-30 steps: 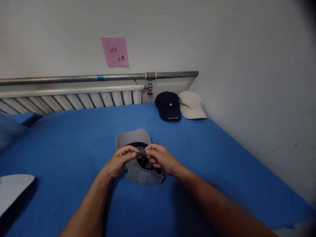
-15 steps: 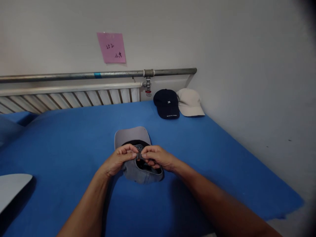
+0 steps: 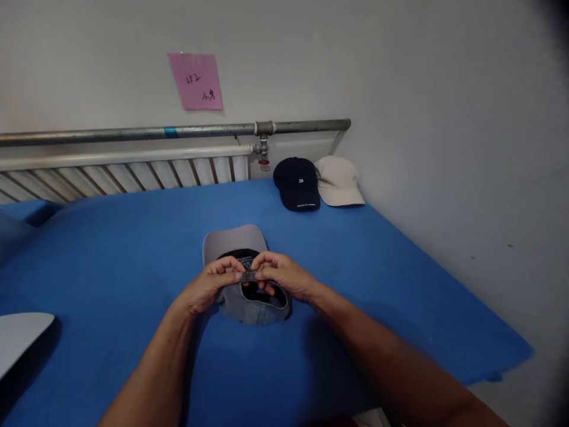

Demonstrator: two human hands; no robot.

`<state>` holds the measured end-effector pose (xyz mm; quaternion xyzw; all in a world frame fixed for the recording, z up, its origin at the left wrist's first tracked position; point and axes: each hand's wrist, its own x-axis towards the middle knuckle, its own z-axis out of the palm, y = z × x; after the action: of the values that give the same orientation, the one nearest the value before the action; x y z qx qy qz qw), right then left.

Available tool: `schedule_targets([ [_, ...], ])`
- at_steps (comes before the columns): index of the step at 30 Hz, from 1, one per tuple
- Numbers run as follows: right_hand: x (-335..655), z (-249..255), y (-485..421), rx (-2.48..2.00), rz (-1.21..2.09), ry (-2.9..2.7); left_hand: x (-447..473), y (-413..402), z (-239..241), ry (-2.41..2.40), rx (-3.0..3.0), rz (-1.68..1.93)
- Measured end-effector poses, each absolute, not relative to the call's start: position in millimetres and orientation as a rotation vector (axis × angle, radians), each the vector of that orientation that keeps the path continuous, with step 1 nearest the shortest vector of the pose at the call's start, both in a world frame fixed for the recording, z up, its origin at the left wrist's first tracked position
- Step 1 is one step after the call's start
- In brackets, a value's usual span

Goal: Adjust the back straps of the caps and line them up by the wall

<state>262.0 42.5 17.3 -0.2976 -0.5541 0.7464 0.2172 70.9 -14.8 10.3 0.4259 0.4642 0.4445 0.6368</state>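
A grey baseball cap (image 3: 253, 309) lies upside down on the blue-covered surface, its brim (image 3: 233, 238) pointing away from me and its open inside partly hidden by my fingers. Across its back opening runs an adjustment strap (image 3: 250, 276) with a small metal buckle (image 3: 244, 277). My left hand (image 3: 213, 283) pinches the strap at the buckle, thumb on top. Just to the right, my right hand (image 3: 284, 275) pinches the strap between thumb and fingers, with some fingers inside the opening.
A navy cap (image 3: 297, 184) and a beige cap (image 3: 340, 181) sit side by side at the back right of the blue surface (image 3: 133, 255). Behind stand a radiator (image 3: 178, 172) and pipe (image 3: 213, 130). A white object's edge (image 3: 22, 338) juts in at left.
My right fingers have shifted slightly on the strap, and the buckle shows more clearly. Both hands remain on the strap. The whole view has moved a little.
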Motion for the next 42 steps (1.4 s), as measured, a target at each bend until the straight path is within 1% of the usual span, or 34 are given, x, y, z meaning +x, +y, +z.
schedule_targets([
  [5, 261.9, 22.0, 39.2, -0.765, 2.034, -1.567, 72.0, -15.8, 11.9, 1.029, 0.954, 0.988],
  [10, 266.2, 20.9, 41.2, -0.815, 1.997, -1.627, 71.1, -16.7, 15.3, 1.030, 0.943, 1.026],
  [18, 261.2, 17.4, 36.8, -0.796, 1.983, -1.642, 72.7, -18.5, 14.8, 1.035, 0.952, 0.982],
  [22, 263.6, 22.1, 36.8, -0.722, 1.793, -1.791, 74.8, -17.8, 15.0, 1.032, 0.937, 0.993],
  [28, 265.0, 26.2, 36.9, -0.646, 1.398, -2.072, 78.1, -15.5, 12.8, 1.015, 0.947, 1.004],
  [30, 264.8, 26.8, 36.3, -0.630, 1.468, -2.015, 79.3, -15.9, 12.8, 1.024, 0.965, 0.996],
  [33, 264.4, 28.2, 34.8, -0.607, 1.792, -1.787, 81.3, -17.1, 14.3, 1.048, 0.980, 0.980],
  [35, 264.3, 29.3, 34.1, -0.599, 1.937, -1.666, 81.8, -17.7, 15.6, 1.057, 0.986, 0.970],
  [39, 266.0, 30.1, 35.4, -0.662, 1.897, -1.629, 78.8, -18.9, 18.3, 1.028, 0.998, 0.971],
  [42, 268.6, 29.4, 37.5, -0.664, 1.865, -1.633, 75.0, -20.6, 21.4, 1.062, 1.016, 0.899],
])
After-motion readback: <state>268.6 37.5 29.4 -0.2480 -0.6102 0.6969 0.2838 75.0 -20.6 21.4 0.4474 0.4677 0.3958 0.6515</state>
